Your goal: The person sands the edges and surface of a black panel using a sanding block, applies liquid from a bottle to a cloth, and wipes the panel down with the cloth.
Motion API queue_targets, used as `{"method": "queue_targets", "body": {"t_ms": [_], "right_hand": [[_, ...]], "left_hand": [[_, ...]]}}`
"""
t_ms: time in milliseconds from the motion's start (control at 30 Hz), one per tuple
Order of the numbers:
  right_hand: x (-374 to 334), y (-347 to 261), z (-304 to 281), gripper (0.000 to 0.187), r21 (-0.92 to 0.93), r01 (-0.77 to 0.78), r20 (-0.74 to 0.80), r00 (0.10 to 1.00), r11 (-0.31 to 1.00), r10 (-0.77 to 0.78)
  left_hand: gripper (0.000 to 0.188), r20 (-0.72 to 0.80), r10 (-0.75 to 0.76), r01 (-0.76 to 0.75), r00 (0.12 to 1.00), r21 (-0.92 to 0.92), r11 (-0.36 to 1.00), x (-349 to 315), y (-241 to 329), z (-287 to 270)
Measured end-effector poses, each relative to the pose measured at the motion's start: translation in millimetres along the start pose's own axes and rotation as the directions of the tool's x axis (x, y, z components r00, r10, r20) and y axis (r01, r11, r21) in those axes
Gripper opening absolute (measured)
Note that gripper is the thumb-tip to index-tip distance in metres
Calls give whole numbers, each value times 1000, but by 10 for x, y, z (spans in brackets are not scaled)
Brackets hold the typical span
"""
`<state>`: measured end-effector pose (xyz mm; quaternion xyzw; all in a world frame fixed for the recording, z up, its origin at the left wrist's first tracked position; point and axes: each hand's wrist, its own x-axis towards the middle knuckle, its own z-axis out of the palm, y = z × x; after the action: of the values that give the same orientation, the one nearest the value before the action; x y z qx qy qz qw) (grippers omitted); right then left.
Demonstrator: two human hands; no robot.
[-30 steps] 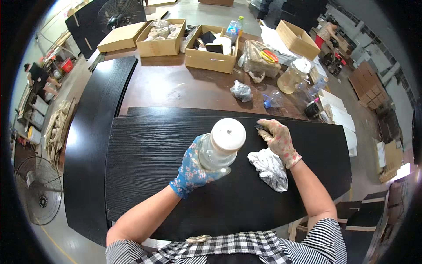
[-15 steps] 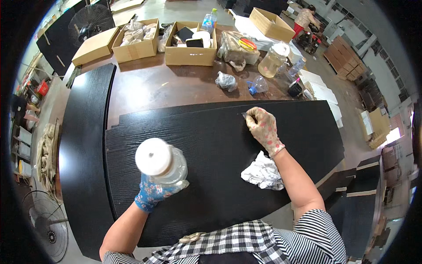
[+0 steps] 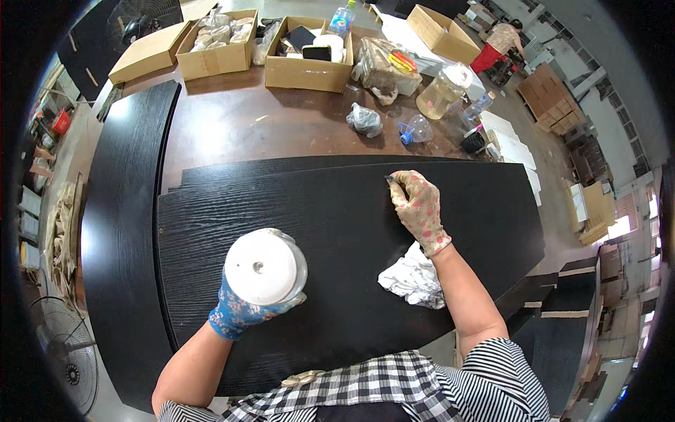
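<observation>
Brown and glossy, the surface [image 3: 281,133] spans the upper middle of the frame. Over its nearer part lies a wide black board [image 3: 351,239], filling the centre, with a narrower black board [image 3: 123,211] along the left. At upper centre stands an open cardboard box [image 3: 306,79] of mixed items; right of it, a jar of yellowish liquid [image 3: 437,100]. Lower left of centre, the blue-gloved left hand [image 3: 240,309] has its fingers wrapped around a clear jar [image 3: 302,273], white lid [image 3: 261,267] facing the camera. Right of centre, the pale, spotted-gloved right hand [image 3: 420,205] has its fingers pinched together over the board. Just below it rests a crumpled white cloth [image 3: 411,281], partly beside the forearm. Smallest is the dark piece [image 3: 388,178] between the right fingertips, its shape too small to tell.
</observation>
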<state>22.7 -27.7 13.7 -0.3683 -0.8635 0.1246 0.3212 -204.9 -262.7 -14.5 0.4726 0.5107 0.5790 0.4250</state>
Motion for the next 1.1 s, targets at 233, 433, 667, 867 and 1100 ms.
{"method": "queue_targets", "body": {"t_ms": [233, 433, 667, 867, 1100], "right_hand": [[0, 21, 1, 6, 11, 13, -12, 1000, 1000, -13], [-2, -26, 1, 7, 24, -50, 9, 999, 998, 50], [-16, -2, 0, 7, 4, -63, 4, 998, 998, 63], [-3, -7, -6, 7, 21, -24, 35, 999, 1000, 23], [-11, -6, -11, 7, 33, -41, 29, 999, 999, 40]], "left_hand": [[94, -5, 10, -10, 1000, -42, 999, 7, -5, 15], [94, -2, 69, -68, 998, 31, 997, 32, -30, -11], [79, -80, 114, -105, 990, 104, 989, 51, -14, 24], [81, -78, 106, -97, 991, 103, 990, 66, 37, 39], [82, -68, 112, -100, 991, 155, 983, 58, 38, 24]]}}
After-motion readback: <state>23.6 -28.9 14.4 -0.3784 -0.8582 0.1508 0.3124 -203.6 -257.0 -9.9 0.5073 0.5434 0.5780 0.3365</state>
